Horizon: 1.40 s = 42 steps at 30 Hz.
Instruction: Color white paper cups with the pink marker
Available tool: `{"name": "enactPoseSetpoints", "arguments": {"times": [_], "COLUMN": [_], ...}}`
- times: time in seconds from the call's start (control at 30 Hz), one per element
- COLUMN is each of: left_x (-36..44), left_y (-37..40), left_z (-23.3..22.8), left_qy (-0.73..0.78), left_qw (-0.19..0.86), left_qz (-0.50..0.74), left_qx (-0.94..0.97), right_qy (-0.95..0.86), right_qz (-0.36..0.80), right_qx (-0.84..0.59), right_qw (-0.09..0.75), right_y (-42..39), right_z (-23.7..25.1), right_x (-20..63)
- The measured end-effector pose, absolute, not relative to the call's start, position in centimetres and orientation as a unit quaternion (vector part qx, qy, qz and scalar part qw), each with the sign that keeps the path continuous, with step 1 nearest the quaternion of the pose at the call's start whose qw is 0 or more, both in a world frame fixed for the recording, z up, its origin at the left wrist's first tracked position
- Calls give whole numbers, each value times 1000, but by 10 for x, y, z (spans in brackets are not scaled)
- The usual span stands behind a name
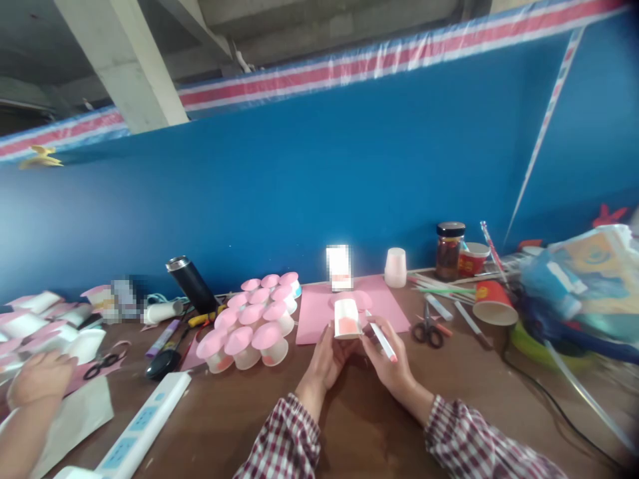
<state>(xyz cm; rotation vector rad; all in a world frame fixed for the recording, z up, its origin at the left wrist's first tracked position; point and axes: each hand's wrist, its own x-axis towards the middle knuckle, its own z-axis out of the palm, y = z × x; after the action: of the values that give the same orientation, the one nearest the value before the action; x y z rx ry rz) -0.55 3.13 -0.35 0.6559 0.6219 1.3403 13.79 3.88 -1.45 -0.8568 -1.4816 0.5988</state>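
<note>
A white paper cup with a pink patch on its side is held up over the near edge of a pink paper sheet. My left hand wraps its fingers round the cup from the left and below. A white marker with a pink end lies in my right hand, whose fingertips also touch the cup's lower right side. To the left stand rows of cups with pink paper tops. Behind the sheet's right corner is a stack of upturned white cups.
Black scissors, a jar, red paper cups and a plastic bag lie to the right. On the left are a black flask, a power strip and another person's hand. A blue partition rises behind.
</note>
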Motion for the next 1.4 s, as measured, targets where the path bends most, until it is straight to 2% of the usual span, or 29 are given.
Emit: {"name": "enactPoseSetpoints", "arguments": {"times": [0.63,1.17,1.4], "left_x": [6,8,11], "left_y": [24,25,30], "left_z": [1,-5,-12], "left_qy": [332,330,365], "left_qw": [596,615,583], "left_qz": [658,636,654], "left_qx": [318,330,315], "right_qy": [-653,-648,-656], "right_qz": [257,232,227], "right_qx": [-401,-415,-413], "right_qw": [589,595,589], "right_y": [44,44,45], "right_z": [-17,-13,-15], "right_x": [143,147,144]}}
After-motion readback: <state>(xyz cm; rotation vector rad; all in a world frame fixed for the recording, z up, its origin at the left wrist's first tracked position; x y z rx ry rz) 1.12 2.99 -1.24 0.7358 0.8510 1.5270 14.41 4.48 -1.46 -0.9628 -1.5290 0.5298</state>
